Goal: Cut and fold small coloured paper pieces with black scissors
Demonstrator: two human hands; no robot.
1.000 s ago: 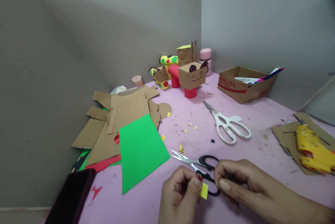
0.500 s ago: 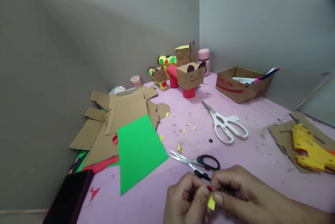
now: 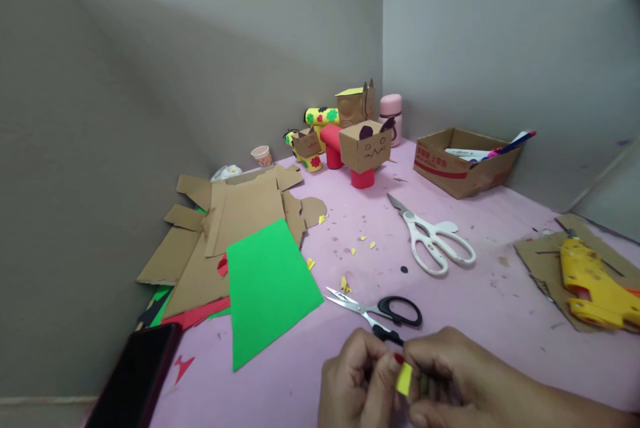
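Both hands meet at the bottom edge of the pink table (image 3: 480,295). My left hand (image 3: 353,385) and my right hand (image 3: 450,375) pinch a small yellow paper piece (image 3: 404,379) between their fingertips, fingers curled closed. Just beyond the hands lie black-handled scissors (image 3: 385,313), blades open and pointing left. A green paper sheet (image 3: 267,285) lies to the left of the hands.
White scissors (image 3: 433,238) lie mid-table. Cardboard scraps (image 3: 235,215) are piled at the left, a black phone (image 3: 133,378) at the bottom left. Cardboard animal figures (image 3: 363,148), a pink bottle (image 3: 391,111) and an open box (image 3: 463,161) stand at the back. A yellow glue gun (image 3: 593,278) lies at the right.
My hands have drawn closer together and nearer to me. The right hand has joined the left in pinching the yellow piece, clear of the black scissors' handle.
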